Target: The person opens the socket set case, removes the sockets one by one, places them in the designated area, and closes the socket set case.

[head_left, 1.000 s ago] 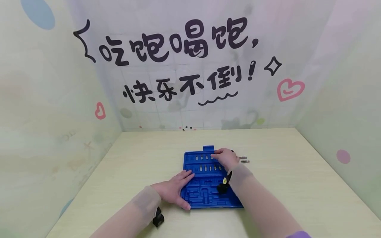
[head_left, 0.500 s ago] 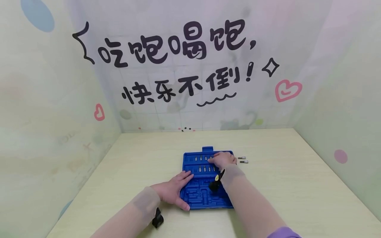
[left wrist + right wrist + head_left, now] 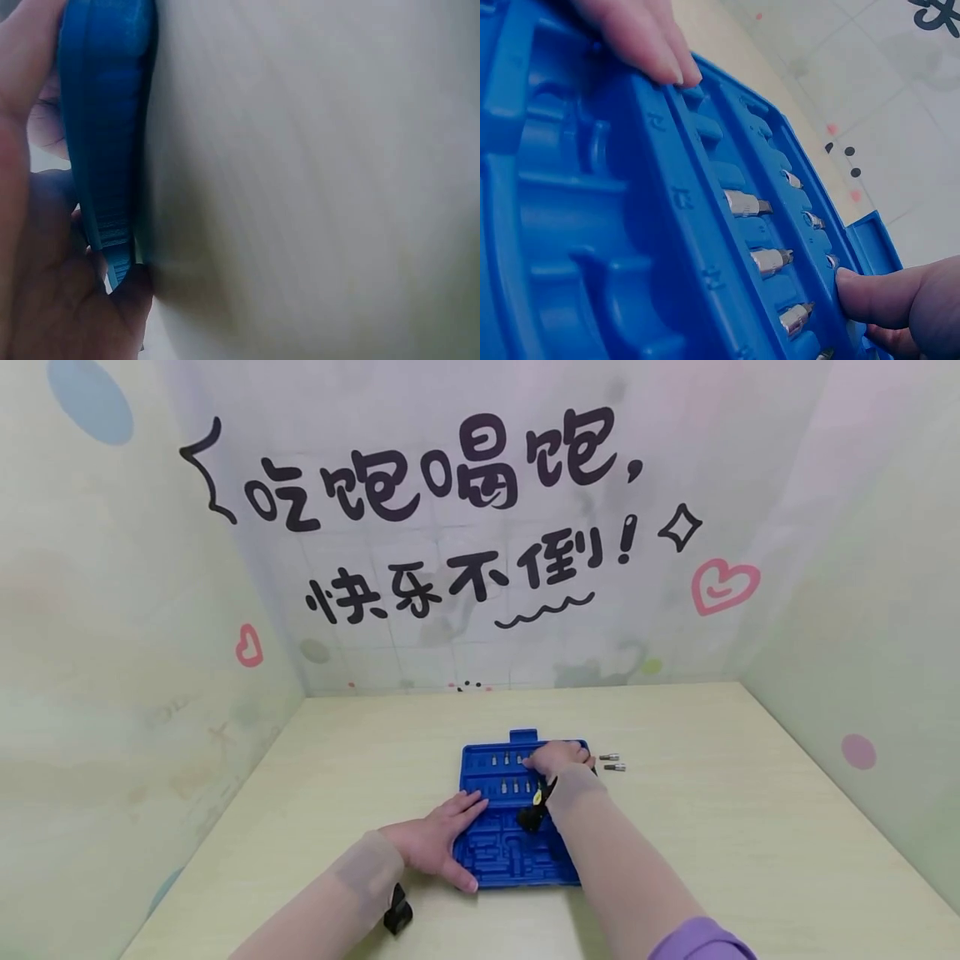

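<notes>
In the head view an open blue plastic case (image 3: pixel 517 860) lies on the table. Short metal bit sockets (image 3: pixel 504 786) stand in two rows in its far part; the near part has moulded hollows. My left hand (image 3: pixel 435 839) rests on the case's left edge, fingers spread and straight, thumb at the near corner. At the far row, my right hand (image 3: pixel 558 758) has its thumb and curled fingers at a bit socket, which they mostly hide. The right wrist view shows that thumb (image 3: pixel 877 292) beside the row and bit sockets (image 3: pixel 772 261) seated in the nearer row.
Two loose bit sockets (image 3: pixel 613 762) lie on the pale wood table (image 3: pixel 720 827) just right of the case. A latch tab (image 3: pixel 523 735) sticks out from the case's far edge. Printed walls (image 3: pixel 480 643) enclose the table behind and on both sides.
My right hand and forearm have shifted left over the case, the hand slightly down from its first position, then nearly still. My left hand has stayed on the case edge.
</notes>
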Action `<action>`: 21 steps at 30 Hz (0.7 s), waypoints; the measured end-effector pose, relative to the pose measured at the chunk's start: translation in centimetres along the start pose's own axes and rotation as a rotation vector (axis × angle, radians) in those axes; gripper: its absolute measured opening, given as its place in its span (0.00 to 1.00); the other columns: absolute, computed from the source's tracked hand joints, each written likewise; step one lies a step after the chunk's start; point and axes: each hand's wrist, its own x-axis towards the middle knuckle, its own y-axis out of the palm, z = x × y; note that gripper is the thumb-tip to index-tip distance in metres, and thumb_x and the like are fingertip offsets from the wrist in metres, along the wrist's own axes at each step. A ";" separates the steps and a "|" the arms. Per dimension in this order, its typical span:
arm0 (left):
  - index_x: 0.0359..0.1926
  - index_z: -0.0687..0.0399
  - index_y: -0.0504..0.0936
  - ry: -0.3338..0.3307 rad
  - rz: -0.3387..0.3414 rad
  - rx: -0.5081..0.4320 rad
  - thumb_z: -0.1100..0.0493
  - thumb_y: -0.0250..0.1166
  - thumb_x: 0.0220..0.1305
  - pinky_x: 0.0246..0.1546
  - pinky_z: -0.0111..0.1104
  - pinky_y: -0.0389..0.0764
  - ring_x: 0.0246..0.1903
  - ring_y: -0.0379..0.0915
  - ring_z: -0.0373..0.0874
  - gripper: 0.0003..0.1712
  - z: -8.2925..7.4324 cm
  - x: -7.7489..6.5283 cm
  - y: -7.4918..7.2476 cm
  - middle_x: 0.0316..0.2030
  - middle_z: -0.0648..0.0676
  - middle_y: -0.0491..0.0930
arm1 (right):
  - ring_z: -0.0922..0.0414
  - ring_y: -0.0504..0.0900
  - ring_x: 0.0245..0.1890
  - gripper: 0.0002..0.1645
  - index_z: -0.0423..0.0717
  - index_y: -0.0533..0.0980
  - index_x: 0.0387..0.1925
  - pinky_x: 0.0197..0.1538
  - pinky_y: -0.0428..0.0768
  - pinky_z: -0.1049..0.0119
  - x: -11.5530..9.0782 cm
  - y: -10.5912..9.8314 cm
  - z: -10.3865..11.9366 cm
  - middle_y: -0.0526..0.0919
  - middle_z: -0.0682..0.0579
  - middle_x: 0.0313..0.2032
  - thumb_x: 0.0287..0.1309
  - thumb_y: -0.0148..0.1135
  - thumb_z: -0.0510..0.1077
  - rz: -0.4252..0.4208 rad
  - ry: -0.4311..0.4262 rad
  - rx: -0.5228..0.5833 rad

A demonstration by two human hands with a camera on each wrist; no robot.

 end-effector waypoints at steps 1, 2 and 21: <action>0.77 0.43 0.44 -0.001 0.000 0.001 0.30 0.72 0.43 0.67 0.54 0.51 0.74 0.29 0.50 0.67 0.0 0.0 0.0 0.76 0.49 0.37 | 0.33 0.57 0.63 0.45 0.30 0.68 0.61 0.68 0.47 0.41 0.0 0.0 0.0 0.62 0.29 0.62 0.55 0.66 0.61 -0.001 -0.001 0.001; 0.77 0.43 0.44 0.001 -0.001 0.002 0.30 0.72 0.43 0.67 0.54 0.51 0.74 0.29 0.50 0.67 0.0 0.0 0.0 0.76 0.49 0.37 | 0.34 0.57 0.63 0.45 0.31 0.68 0.61 0.68 0.47 0.42 0.2 0.1 0.0 0.62 0.29 0.61 0.55 0.66 0.61 -0.003 0.003 0.004; 0.77 0.44 0.45 0.008 -0.004 0.000 0.30 0.72 0.43 0.67 0.53 0.51 0.74 0.30 0.50 0.67 -0.1 0.0 -0.1 0.76 0.50 0.38 | 0.35 0.53 0.65 0.17 0.54 0.84 0.48 0.69 0.34 0.41 -0.8 0.2 -0.8 0.63 0.34 0.64 0.59 0.65 0.54 -0.061 -0.059 0.210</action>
